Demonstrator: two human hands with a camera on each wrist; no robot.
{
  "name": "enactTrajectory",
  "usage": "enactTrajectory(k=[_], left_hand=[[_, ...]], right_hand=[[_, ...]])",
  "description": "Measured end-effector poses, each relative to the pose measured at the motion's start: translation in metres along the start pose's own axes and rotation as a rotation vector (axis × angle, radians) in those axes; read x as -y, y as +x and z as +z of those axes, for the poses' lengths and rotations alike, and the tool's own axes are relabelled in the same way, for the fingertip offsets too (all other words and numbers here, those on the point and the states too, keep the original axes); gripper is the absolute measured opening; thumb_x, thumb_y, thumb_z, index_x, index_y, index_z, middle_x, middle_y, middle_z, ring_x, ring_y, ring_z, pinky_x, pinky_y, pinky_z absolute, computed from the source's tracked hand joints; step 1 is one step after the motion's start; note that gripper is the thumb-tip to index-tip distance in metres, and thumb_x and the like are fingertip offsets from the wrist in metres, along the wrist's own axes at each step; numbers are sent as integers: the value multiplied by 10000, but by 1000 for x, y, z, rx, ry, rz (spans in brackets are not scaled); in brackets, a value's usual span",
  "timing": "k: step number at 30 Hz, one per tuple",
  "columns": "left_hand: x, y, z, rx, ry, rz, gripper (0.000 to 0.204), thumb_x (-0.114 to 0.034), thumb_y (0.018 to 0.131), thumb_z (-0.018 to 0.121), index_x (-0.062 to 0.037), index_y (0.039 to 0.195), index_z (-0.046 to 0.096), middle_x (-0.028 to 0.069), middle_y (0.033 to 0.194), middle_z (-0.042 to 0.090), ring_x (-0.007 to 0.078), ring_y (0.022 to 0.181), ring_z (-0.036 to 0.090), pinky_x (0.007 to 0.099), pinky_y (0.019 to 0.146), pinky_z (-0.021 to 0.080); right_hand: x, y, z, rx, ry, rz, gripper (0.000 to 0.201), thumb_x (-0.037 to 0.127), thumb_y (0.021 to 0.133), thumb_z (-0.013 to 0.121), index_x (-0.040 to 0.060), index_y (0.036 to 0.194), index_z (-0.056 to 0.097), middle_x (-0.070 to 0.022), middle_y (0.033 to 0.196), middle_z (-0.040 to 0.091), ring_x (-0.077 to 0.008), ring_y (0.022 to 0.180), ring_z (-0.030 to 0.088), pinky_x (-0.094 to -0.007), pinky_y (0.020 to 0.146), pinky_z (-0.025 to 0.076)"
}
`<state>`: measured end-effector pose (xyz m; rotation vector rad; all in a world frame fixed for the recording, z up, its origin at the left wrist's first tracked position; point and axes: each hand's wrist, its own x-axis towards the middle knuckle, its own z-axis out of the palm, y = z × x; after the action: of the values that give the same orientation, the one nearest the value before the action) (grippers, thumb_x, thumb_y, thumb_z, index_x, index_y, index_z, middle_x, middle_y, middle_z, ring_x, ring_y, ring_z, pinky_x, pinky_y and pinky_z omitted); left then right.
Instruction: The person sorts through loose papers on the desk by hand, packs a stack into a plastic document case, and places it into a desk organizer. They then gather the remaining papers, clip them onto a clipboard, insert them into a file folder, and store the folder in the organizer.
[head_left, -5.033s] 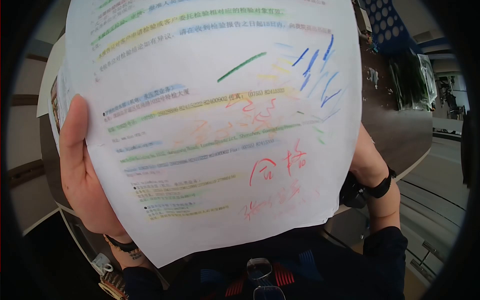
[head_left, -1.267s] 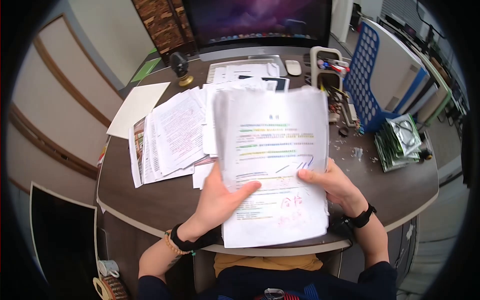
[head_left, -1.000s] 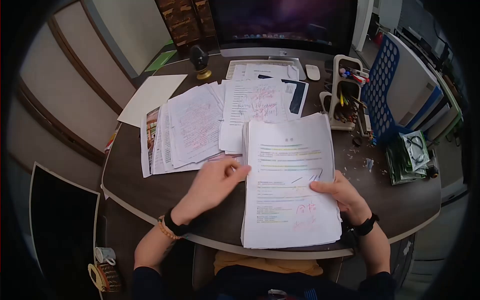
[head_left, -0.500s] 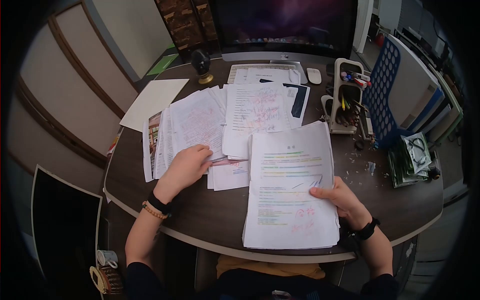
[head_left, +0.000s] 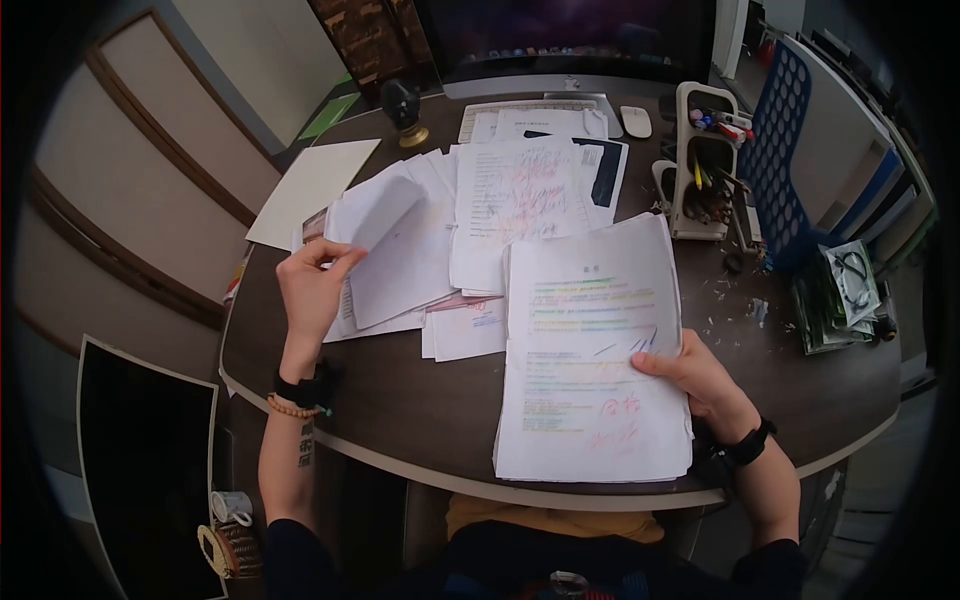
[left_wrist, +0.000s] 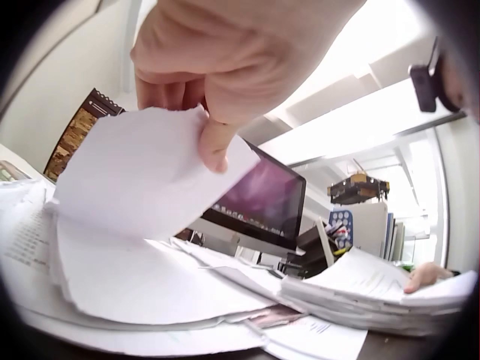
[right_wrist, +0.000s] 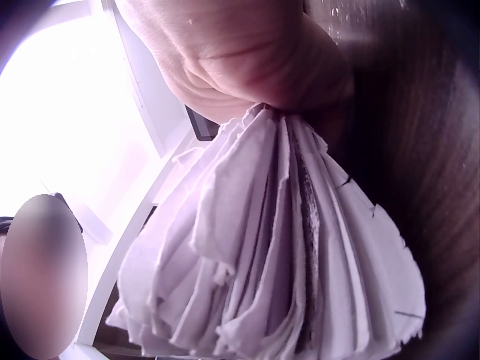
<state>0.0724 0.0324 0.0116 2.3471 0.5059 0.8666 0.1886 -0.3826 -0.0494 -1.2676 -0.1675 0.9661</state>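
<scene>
My left hand [head_left: 312, 295] pinches the near-left corner of a sheet of paper [head_left: 395, 205] between thumb and fingers. That sheet is raised and curls back over the left pile of papers [head_left: 405, 275]; in the left wrist view its blank underside [left_wrist: 135, 169] shows. My right hand [head_left: 705, 375] grips the right edge of a thick paper stack [head_left: 575, 310], thumb on top and fingers underneath. The stack's top page carries highlighted printed lines, blue strokes and red handwriting. From the right wrist view, the stack's uneven sheet edges [right_wrist: 277, 247] fan apart below the hand.
Behind the stack lie more red-marked pages [head_left: 510, 215]. A monitor [head_left: 580, 80], mouse [head_left: 636, 122] and dark ornament [head_left: 402, 105] stand at the back. On the right are a pen holder [head_left: 705, 160], a blue file rack [head_left: 775, 150] and green-and-clear packets [head_left: 840, 300].
The stack, first held up close to the camera, was lowered onto the desk. My left hand let go of it, moved left to the other pile and lifted a sheet's corner. My right hand kept its grip.
</scene>
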Motion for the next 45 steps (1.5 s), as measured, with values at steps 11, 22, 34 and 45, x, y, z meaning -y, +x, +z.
enactTrajectory(k=[11,22,34,45], left_hand=[[-145,-116,32,226,168,1095,238,-73,784,605,18,983,697,136,885,662,248,786,663,338,692,549],[-162,-179,54,530,217,1055,117,-156,779,618,-78,707,666,29,742,624,148,647,604,258,535,481],[-165,-147,38,1060,-51,620,326,-185,899,579,-78,1206,607,129,1204,577,255,1066,585,371,860,484],[-145,-73,42,334,-18,581,413,16,839,571,18,1250,525,176,1274,560,252,1169,519,370,963,385]], right_hand=[[4,-7,10,16,18,-84,426,57,865,663,-104,1233,520,-181,1128,635,-207,976,647,-320,825,547],[-3,-18,5,-8,54,-262,389,146,874,662,-69,1184,568,-124,1082,648,-139,920,623,-286,771,529],[-12,-11,11,75,-40,-89,381,136,862,699,-69,1161,580,-126,1086,658,-133,944,623,-287,803,517],[-25,-10,11,117,55,-204,333,102,871,676,-55,1148,580,-66,1035,654,-94,895,599,-263,755,512]])
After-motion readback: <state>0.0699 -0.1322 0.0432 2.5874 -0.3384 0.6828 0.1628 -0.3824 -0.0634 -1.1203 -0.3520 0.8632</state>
